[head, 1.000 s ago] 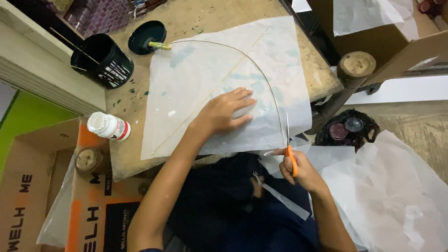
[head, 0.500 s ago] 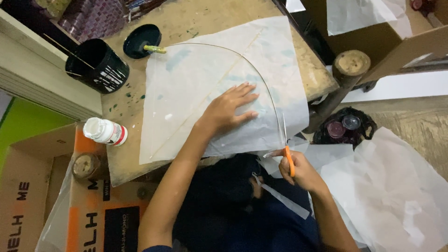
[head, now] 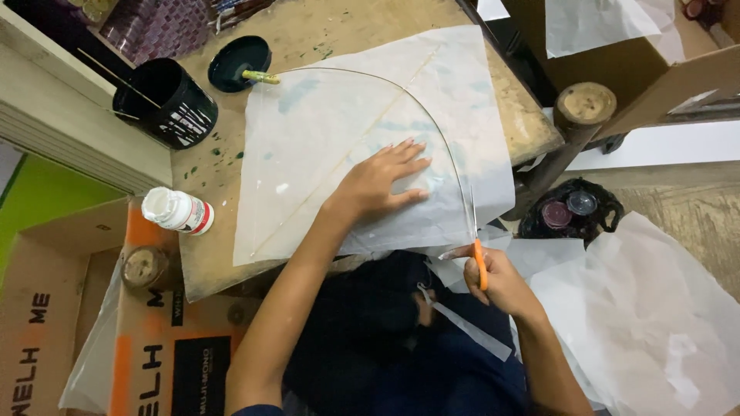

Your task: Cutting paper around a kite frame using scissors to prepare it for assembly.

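A: What stands at the left of the wooden table (head: 308, 23)?

B: A black cup (head: 166, 104) holding thin sticks, a white bottle (head: 179, 210) on its side, and a dark lid (head: 240, 62) further back.

A: And the middle?

B: A sheet of translucent paper (head: 324, 131) lies flat on the table — the left hand (head: 378, 181) presses it, fingers spread and flat.

A: The right?

B: At the sheet's near right edge, the right hand (head: 501, 281) grips orange-handled scissors (head: 472, 243), fingers closed round the handles — blades at the paper's edge.

Scissors (head: 474, 254): handles mostly hidden inside right hand (head: 505, 281). Cardboard box (head: 46, 339) cut off at left edge. Jars inside black bag (head: 570, 212) too small to identify.
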